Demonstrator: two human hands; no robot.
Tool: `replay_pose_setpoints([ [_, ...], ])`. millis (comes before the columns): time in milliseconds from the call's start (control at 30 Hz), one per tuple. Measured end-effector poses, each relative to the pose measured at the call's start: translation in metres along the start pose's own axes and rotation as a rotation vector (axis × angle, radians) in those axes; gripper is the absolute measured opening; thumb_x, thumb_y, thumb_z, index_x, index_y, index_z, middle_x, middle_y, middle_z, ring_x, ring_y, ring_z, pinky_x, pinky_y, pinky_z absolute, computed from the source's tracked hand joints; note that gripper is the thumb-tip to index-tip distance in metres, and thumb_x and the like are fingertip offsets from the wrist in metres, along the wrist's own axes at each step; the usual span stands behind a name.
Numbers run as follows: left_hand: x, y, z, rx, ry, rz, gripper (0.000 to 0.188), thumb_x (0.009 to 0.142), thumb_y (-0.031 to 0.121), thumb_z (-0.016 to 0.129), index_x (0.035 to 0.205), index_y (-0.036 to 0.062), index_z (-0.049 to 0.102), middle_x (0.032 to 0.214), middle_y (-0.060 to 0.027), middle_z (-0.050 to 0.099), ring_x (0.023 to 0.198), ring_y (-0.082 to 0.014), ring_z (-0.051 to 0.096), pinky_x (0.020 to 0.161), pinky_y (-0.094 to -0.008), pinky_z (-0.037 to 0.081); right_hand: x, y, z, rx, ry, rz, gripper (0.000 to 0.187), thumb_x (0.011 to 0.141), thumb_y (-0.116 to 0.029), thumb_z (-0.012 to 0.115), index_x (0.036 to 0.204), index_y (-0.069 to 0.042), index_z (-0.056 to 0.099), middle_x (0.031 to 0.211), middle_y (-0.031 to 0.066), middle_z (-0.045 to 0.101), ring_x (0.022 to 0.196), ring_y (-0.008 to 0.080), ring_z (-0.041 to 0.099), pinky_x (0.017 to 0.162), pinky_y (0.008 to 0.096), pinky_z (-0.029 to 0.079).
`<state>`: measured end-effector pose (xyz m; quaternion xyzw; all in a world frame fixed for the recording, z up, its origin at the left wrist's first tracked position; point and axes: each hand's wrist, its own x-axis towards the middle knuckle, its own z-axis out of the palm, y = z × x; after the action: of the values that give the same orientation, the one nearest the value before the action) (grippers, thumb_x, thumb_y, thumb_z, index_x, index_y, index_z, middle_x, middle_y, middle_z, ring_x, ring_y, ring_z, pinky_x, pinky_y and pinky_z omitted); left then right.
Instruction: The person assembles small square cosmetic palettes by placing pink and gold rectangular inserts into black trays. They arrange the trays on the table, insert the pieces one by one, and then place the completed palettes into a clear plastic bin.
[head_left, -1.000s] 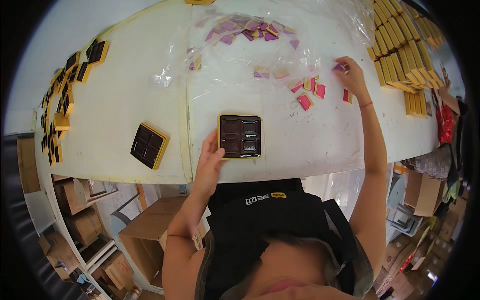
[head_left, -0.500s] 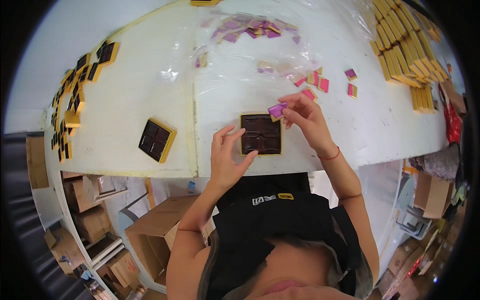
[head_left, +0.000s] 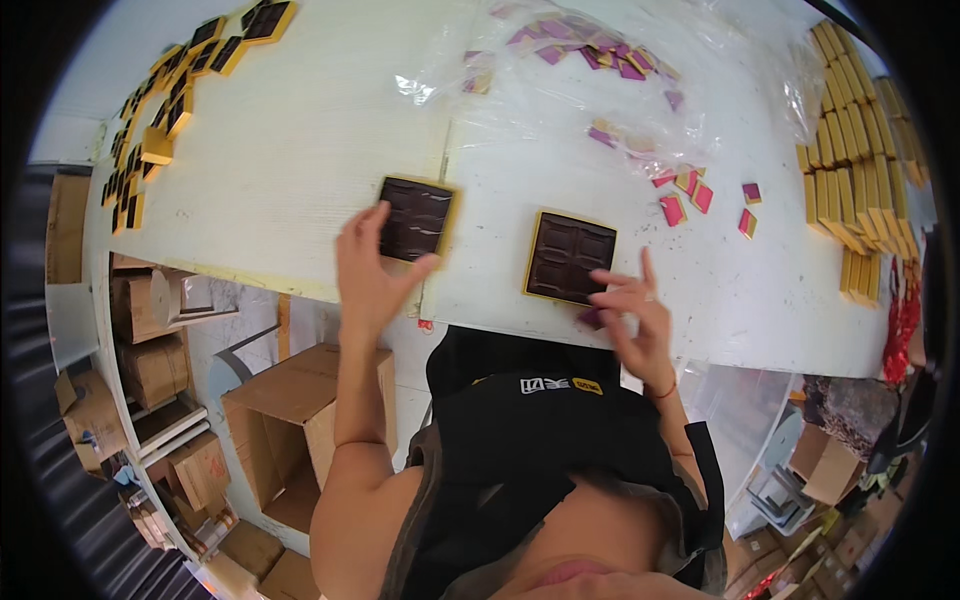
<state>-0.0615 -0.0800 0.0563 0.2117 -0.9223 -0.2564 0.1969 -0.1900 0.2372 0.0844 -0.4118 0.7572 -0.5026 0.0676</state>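
My left hand [head_left: 368,275] grips the lower left corner of a square, gold-edged box [head_left: 416,220] with a dark brown face of four panels. Its thumb lies along the near edge and its fingers along the left side. To the right lies a second such box [head_left: 571,257], slightly turned. My right hand [head_left: 640,318] is at this box's lower right corner, fingertips touching its edge and one finger raised. A small purple foil-wrapped piece [head_left: 592,318] shows at the thumb and lower fingertips, partly hidden by them.
Pink and gold pieces [head_left: 688,190] lie to the right. Farther back, clear plastic film [head_left: 540,110] lies by a purple heap [head_left: 600,50]. Similar dark-faced boxes [head_left: 180,105] cluster far left; gold boxes [head_left: 850,190] stack at right. A cardboard carton [head_left: 290,390] stands below the table edge.
My left hand has left the right box and taken hold of the left one, which is now turned and closer to it. My right hand has lowered the purple piece toward the table's front edge.
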Motion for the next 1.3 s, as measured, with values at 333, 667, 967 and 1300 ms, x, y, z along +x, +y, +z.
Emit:
replay_pose_setpoints([
  [333, -0.029, 0.060, 0.034, -0.289, -0.168, 0.031, 0.068, 0.067, 0.023, 0.088, 0.127, 0.0126, 0.059, 0.132, -0.0111, 0.045, 0.105, -0.0261, 0.056, 0.088, -0.0360, 0.049, -0.024, 0.027, -0.014, -0.036, 0.139, 0.182, 0.022, 0.077, 0.005, 0.057, 0.092, -0.004, 0.070, 0.070, 0.0045, 0.060, 0.072, 0.0194, 0.059, 0.114, 0.0514, 0.030],
  [667, 0.032, 0.004, 0.012, -0.139, 0.017, 0.208, 0.063, 0.068, 0.030, 0.085, 0.124, 0.0107, 0.062, 0.129, -0.0147, 0.053, 0.114, -0.0334, 0.055, 0.096, -0.0418, 0.046, -0.061, 0.019, 0.004, 0.095, 0.593, 0.186, 0.016, 0.092, 0.005, 0.051, 0.107, 0.001, 0.055, 0.099, 0.0151, 0.059, 0.089, 0.0216, 0.059, 0.093, 0.0429, 0.048],
  [967, 0.261, -0.264, -0.061, 0.447, 0.458, -0.033, 0.051, 0.089, 0.040, 0.066, 0.129, 0.0114, 0.056, 0.141, -0.0197, 0.044, 0.127, -0.0379, 0.045, 0.103, -0.0466, 0.041, -0.088, 0.066, 0.031, -0.152, 0.859, 0.375, 0.022, 0.102, -0.017, 0.047, 0.118, -0.001, 0.045, 0.099, 0.0132, 0.057, 0.085, 0.0189, 0.057, 0.077, 0.0322, 0.048],
  [1300, 0.494, -0.368, -0.050, 0.496, 0.317, -0.515, 0.086, 0.079, 0.072, 0.056, 0.147, 0.0215, 0.040, 0.153, -0.0206, 0.032, 0.140, -0.0437, 0.029, 0.114, -0.0560, 0.022, -0.104, 0.110, 0.036, -0.187, 1.303, 0.430, 0.021, 0.100, -0.018, 0.052, 0.115, -0.004, 0.052, 0.099, 0.0061, 0.056, 0.082, 0.0119, 0.054, 0.070, 0.0227, 0.045],
])
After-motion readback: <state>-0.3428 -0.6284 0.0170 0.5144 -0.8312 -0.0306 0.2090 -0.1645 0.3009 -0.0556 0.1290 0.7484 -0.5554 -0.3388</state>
